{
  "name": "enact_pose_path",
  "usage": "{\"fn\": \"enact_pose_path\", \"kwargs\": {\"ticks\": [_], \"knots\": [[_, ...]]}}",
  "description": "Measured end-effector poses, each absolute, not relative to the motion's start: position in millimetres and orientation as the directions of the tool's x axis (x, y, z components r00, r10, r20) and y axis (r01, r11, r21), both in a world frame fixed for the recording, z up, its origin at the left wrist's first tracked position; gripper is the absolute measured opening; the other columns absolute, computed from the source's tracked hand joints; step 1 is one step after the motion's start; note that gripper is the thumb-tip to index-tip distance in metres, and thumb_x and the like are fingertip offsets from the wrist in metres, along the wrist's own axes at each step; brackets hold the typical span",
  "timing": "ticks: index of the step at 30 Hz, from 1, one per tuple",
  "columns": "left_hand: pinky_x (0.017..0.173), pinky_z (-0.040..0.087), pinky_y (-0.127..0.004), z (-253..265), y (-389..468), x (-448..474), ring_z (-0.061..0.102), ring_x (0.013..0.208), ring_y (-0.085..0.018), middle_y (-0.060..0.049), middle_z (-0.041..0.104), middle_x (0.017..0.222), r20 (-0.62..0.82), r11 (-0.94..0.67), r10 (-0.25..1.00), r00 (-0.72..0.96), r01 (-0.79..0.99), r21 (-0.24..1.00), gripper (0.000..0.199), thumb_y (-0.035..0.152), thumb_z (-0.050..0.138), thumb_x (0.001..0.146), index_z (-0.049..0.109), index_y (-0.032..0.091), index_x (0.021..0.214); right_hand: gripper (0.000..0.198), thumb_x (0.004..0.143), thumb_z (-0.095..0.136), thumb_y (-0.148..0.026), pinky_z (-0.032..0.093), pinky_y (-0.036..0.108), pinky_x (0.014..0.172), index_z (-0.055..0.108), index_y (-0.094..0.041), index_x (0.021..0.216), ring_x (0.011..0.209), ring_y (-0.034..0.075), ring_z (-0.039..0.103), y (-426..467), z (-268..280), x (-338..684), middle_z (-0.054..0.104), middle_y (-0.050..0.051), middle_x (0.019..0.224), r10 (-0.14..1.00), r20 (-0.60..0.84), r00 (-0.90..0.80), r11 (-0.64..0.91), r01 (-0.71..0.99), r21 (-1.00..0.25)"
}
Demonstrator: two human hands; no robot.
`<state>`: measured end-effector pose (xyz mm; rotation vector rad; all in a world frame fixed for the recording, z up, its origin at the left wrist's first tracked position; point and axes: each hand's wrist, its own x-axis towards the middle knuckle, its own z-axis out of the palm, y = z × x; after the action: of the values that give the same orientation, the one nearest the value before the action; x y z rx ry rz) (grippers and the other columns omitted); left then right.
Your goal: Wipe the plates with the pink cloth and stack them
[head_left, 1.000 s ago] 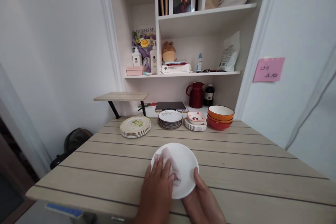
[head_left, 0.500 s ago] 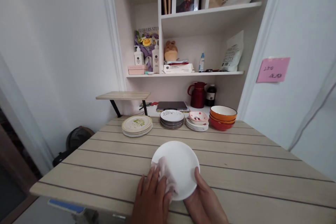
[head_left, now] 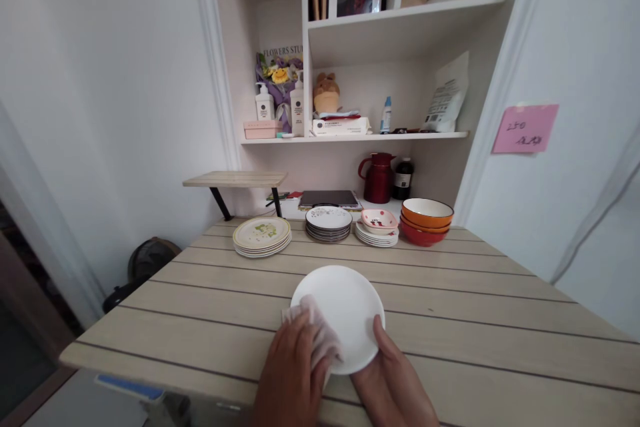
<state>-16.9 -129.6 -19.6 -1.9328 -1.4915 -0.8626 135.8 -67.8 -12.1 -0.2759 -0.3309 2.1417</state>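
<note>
A plain white plate (head_left: 350, 310) is held above the front of the table, its inner face turned up. My right hand (head_left: 393, 373) grips its lower right rim, thumb on top and fingers underneath. My left hand (head_left: 293, 367) presses a pale pinkish cloth (head_left: 320, 330) against the plate's left side, with the fingers bent over the cloth. Part of the cloth hangs past the plate's left rim. My right fingertips are hidden under the plate.
Along the table's back stand a stack of yellow-rimmed plates (head_left: 263, 233), dark-rimmed plates (head_left: 329, 219), small plates (head_left: 377, 237) topped by a pink bowl (head_left: 380, 220), and orange and red bowls (head_left: 425, 220). Behind are a red jug (head_left: 379, 178) and a small raised shelf (head_left: 235, 179).
My left fingers have curled more around the cloth, which now bunches and reaches past the plate's left rim. The plate stays in my right hand; the view has shifted slightly.
</note>
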Motion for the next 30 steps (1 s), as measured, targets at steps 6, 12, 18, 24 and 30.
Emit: {"fn": "enact_pose_path", "kwargs": {"ticks": [6,12,18,24,30], "knots": [[0.102,0.049,-0.039,-9,-128,-15,0.056,0.122,-0.019,-0.008,0.062,0.13,0.687,-0.364,0.647,0.33,0.926,-0.102,0.03,0.025,0.041,0.096,0.057,0.019,0.12,0.055,0.083,0.061,-0.051,0.045,0.046,0.098,0.063,-0.014,0.123,0.112,0.028,0.06,-69,-11,135,0.069,0.015,0.117,0.844,-0.09,-0.529,-0.526,-0.784,-0.329],[0.109,0.043,-0.04,-5,-115,7,0.052,0.127,-0.02,-0.004,0.06,0.133,0.599,-0.402,0.722,0.347,0.915,-0.046,0.033,0.027,0.046,0.094,0.059,0.021,0.123,0.046,0.087,0.056,-0.047,0.053,0.042,0.087,0.068,-0.011,0.113,0.095,0.026,0.067,-72,-8,137,0.075,0.013,0.099,0.808,-0.127,-0.575,-0.583,-0.753,-0.304],[0.113,0.036,-0.05,0,-91,26,0.049,0.13,-0.023,-0.006,0.056,0.138,0.426,-0.367,0.852,0.305,0.927,0.071,0.039,0.035,0.045,0.096,0.056,0.02,0.129,0.033,0.089,0.056,-0.037,0.056,0.029,0.07,0.071,-0.014,0.106,0.068,0.015,0.066,-68,-12,135,0.075,0.008,0.084,0.837,-0.134,-0.53,-0.547,-0.81,-0.211],[0.121,0.016,-0.046,9,-71,34,0.038,0.137,-0.017,-0.002,0.05,0.143,0.391,-0.436,0.856,0.338,0.878,0.196,0.039,0.03,0.036,0.099,0.052,0.024,0.133,0.029,0.089,0.057,-0.034,0.055,0.027,0.078,0.07,-0.018,0.109,0.081,0.013,0.067,-62,-16,131,0.075,0.006,0.096,0.877,-0.135,-0.461,-0.477,-0.869,-0.131],[0.12,0.008,-0.052,28,-53,37,0.044,0.133,-0.02,-0.003,0.058,0.136,0.268,-0.398,0.902,0.339,0.894,0.206,0.035,0.024,0.04,0.095,0.06,0.026,0.125,0.038,0.087,0.058,-0.042,0.049,0.04,0.097,0.067,-0.02,0.116,0.107,0.021,0.063,-60,-14,127,0.071,0.009,0.115,0.908,-0.054,-0.416,-0.418,-0.883,-0.214]]}}
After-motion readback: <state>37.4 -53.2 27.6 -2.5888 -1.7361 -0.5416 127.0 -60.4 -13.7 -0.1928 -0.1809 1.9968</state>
